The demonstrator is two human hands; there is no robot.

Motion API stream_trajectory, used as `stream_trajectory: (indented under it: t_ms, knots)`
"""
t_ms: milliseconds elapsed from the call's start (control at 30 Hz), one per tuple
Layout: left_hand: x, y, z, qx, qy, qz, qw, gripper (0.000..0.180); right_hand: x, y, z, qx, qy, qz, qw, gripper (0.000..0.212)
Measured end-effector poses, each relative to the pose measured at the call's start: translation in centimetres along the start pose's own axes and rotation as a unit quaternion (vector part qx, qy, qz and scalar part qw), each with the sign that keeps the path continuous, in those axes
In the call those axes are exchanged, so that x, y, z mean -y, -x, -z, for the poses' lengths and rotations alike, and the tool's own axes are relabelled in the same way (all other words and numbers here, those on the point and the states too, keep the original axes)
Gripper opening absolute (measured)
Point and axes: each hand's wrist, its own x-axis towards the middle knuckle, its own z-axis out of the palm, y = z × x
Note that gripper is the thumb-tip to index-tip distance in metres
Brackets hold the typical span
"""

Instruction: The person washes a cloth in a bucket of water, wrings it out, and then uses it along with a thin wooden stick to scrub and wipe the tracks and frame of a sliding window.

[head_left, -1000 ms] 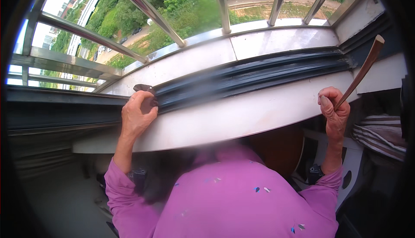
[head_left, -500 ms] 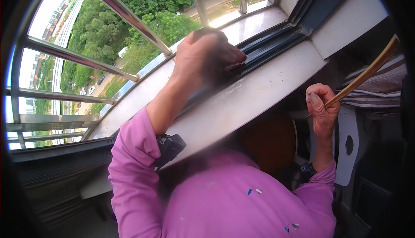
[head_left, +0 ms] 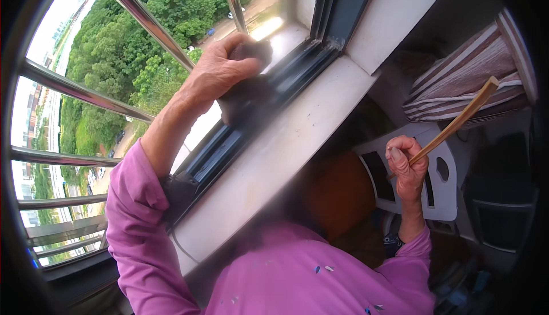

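Observation:
My left hand point(head_left: 220, 70) is closed around a dark brown cloth point(head_left: 247, 99), its thumb pressed on top. The cloth is bunched in the fingers and hangs over the dark sliding-window track point(head_left: 294, 74); whether its lower part touches the track is hard to see. My right hand point(head_left: 409, 169), off to the right beyond the white sill point(head_left: 274, 163), grips a thin wooden stick point(head_left: 457, 119) near its lower end. The stick slants up to the right, away from the track.
Metal window bars point(head_left: 146, 15) run along the left, with trees point(head_left: 171, 23) and a road outside. A dark window frame point(head_left: 346, 6) rises at the track's far end. Striped fabric point(head_left: 463, 72) and a white panel with cut-outs point(head_left: 449, 192) are on the right.
The view has turned, and the track and sill now lie farther left. My left hand has shifted along the track with the cloth, which hangs lower. My right hand still grips the stick.

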Motion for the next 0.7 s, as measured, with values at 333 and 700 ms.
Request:
stream_trajectory:
  t_ms: [333, 700]
  knots:
    - [2.6, -10.0, -8.2, 0.087, -0.069, -0.117, 0.987, 0.039, 0.1, 1.3, 1.1, -0.014, 0.025, -0.045, 0.999, 0.018]
    - [1.0, -11.3, -9.5, 0.182, -0.347, -0.075, 0.917, 0.047, -1.0, 1.8, 0.9, -0.031, 0.038, -0.076, 0.996, 0.013]
